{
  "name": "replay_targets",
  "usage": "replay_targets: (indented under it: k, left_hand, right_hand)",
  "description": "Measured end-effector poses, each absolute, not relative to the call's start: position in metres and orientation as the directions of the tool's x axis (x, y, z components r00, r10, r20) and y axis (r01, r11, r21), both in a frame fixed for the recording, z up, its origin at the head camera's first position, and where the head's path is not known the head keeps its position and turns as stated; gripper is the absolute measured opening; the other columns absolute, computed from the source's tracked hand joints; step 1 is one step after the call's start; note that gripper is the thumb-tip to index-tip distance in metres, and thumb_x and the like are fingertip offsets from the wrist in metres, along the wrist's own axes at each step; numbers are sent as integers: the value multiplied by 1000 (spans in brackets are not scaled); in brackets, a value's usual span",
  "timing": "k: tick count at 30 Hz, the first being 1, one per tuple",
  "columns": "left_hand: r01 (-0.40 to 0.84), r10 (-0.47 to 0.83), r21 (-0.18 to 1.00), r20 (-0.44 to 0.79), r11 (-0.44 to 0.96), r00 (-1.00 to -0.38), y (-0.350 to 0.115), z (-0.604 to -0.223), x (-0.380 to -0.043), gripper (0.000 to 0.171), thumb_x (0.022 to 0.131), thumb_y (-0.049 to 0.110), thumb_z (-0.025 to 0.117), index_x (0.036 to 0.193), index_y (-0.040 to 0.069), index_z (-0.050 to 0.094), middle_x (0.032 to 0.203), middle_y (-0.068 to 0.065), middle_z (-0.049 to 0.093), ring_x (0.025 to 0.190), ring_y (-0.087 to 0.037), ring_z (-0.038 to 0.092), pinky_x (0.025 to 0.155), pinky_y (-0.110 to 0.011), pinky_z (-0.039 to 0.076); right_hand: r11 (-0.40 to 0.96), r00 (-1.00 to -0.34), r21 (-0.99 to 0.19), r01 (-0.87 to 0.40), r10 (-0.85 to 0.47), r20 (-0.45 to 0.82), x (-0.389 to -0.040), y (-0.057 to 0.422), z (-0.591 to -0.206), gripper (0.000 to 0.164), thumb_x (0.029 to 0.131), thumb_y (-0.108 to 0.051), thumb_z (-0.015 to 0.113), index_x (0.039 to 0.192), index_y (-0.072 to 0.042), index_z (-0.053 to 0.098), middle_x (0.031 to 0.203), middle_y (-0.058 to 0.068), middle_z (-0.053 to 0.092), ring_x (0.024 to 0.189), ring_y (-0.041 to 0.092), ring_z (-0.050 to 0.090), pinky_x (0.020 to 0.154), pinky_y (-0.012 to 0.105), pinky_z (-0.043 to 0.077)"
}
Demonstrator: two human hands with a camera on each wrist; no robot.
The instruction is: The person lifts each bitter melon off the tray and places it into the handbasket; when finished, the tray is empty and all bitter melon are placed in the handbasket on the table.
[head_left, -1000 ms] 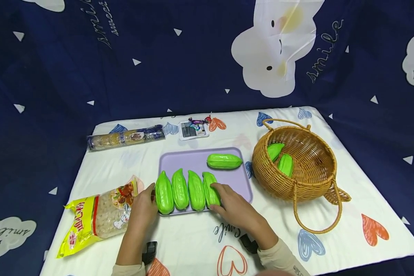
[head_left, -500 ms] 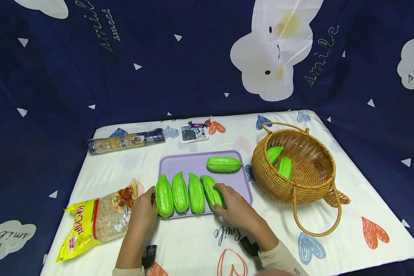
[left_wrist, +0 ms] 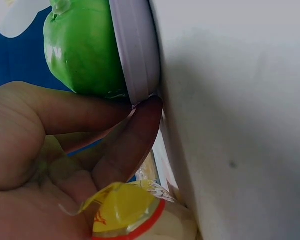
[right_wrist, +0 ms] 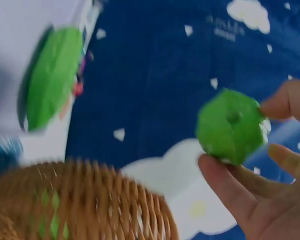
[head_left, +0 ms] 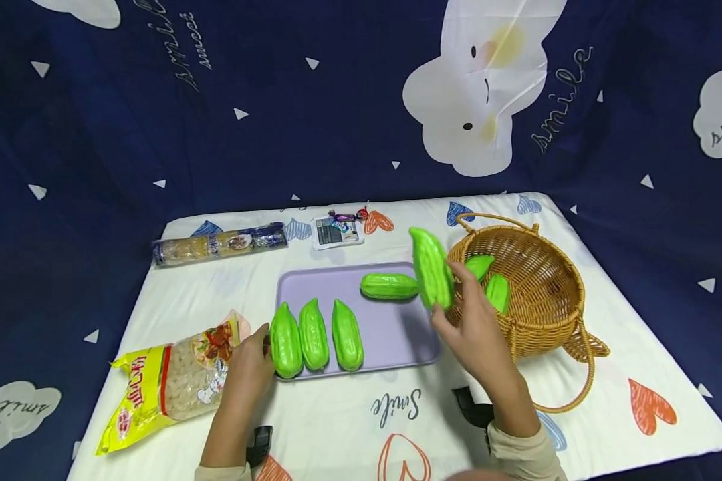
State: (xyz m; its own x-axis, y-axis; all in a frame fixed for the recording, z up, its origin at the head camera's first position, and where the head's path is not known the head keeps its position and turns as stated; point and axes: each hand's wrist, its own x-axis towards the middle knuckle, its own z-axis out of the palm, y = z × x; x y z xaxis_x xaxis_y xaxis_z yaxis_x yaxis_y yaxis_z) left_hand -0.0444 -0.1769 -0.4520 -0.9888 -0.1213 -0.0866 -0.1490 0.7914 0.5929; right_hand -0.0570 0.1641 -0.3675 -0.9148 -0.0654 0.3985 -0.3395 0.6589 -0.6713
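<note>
My right hand point(head_left: 478, 334) grips a ribbed green bitter melon point(head_left: 432, 268), raised between the tray and the wicker basket point(head_left: 532, 342). In the right wrist view the thumb and fingers close on the sides of that bitter melon point(right_wrist: 231, 127), its end toward the camera. At the lilac tray's point(head_left: 391, 331) left edge, my left hand point(head_left: 251, 361) pinches the rim; the left wrist view shows thumb and finger meeting at the tray edge point(left_wrist: 135, 55). Three bitter melons point(head_left: 314, 335) stand lined up on the tray, and another one point(head_left: 388, 286) lies crosswise behind. Two bitter melons point(head_left: 497, 292) sit inside the basket.
A yellow noodle bag point(head_left: 168, 377) lies left of the tray, beside my left forearm. Farther back are a long clear packet point(head_left: 219, 244) and a flat white pack point(head_left: 337, 232) with wrapped candies point(head_left: 345, 217). The basket's front handle point(head_left: 577, 397) hangs down onto the tablecloth.
My right hand has lifted the rightmost bitter melon of the row off the tray and carried it up and right, toward the basket. My left hand stays at the tray's edge.
</note>
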Motion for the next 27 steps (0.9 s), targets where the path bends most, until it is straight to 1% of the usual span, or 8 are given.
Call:
replay_targets:
  k: [4, 6, 8, 12, 15, 19, 23, 27]
  left_hand:
    - [-162, -129, 591, -99, 790, -987, -177, -452, -44, 48, 91, -5, 53, 138, -10, 45, 121, -32, 59, 111, -50, 56, 89, -58, 46]
    - [-167, -131, 591, -104, 789, -986, -177, -453, -43, 47, 92, -4, 53, 138, -10, 45, 120, -32, 59, 111, -50, 56, 89, -58, 46]
    - [-167, -130, 589, -104, 791, -986, -177, -453, -43, 47, 92, -4, 53, 138, -10, 45, 120, -32, 59, 111, -50, 56, 88, -58, 46]
    - [-168, -128, 590, -109, 790, -986, -177, -453, -43, 47, 92, -4, 52, 138, -10, 45, 118, -31, 60, 108, -48, 58, 86, -57, 47]
    - [-169, -129, 591, -109, 789, -986, -176, -453, -42, 47, 92, -4, 53, 138, -10, 46, 116, -30, 61, 106, -46, 59, 85, -56, 47]
    - [-167, -128, 593, -107, 788, -986, -176, -452, -43, 47, 92, -4, 52, 138, -10, 45, 118, -31, 60, 108, -47, 58, 86, -57, 47]
    - [-167, -129, 592, -106, 789, -986, -176, -451, -44, 47, 92, -4, 51, 138, -10, 45, 120, -32, 59, 110, -49, 56, 88, -57, 46]
    - [-167, -130, 590, -105, 790, -986, -176, -451, -45, 46, 92, -4, 51, 138, -10, 45, 119, -31, 60, 110, -49, 56, 89, -58, 45]
  right_hand:
    - [673, -870, -674, -305, 91, 485, -64, 182, -360, 70, 84, -2, 62, 147, -16, 37, 137, 20, 47, 116, 36, 55, 86, 51, 54]
    - [702, -850, -654, -282, 134, 510, -68, 190, -360, 67, 84, -1, 60, 146, -17, 39, 138, 20, 46, 116, 37, 54, 87, 54, 52]
    - [733, -849, -635, -242, 157, 505, -72, 197, -363, 65, 85, -2, 59, 145, -18, 42, 140, 19, 45, 116, 38, 53, 89, 57, 50]
    - [789, -890, -601, -128, 176, 420, -75, 205, -371, 60, 89, -8, 57, 146, -21, 43, 142, 19, 41, 114, 45, 53, 90, 63, 45]
    - [819, -912, -570, -70, 179, 368, -76, 208, -376, 60, 90, -11, 57, 147, -21, 42, 141, 21, 42, 110, 47, 54, 86, 64, 45]
    - [833, -916, -550, -65, 169, 364, -78, 209, -379, 59, 90, -13, 57, 147, -21, 43, 140, 22, 43, 110, 48, 54, 86, 64, 45]
    - [838, -918, -542, -56, 170, 359, -79, 209, -377, 56, 90, -15, 56, 145, -17, 44, 141, 23, 43, 112, 49, 54, 87, 65, 44]
    - [844, -910, -531, -74, 161, 382, -79, 207, -377, 53, 89, -12, 58, 141, -12, 47, 144, 22, 40, 120, 47, 47, 89, 65, 42]
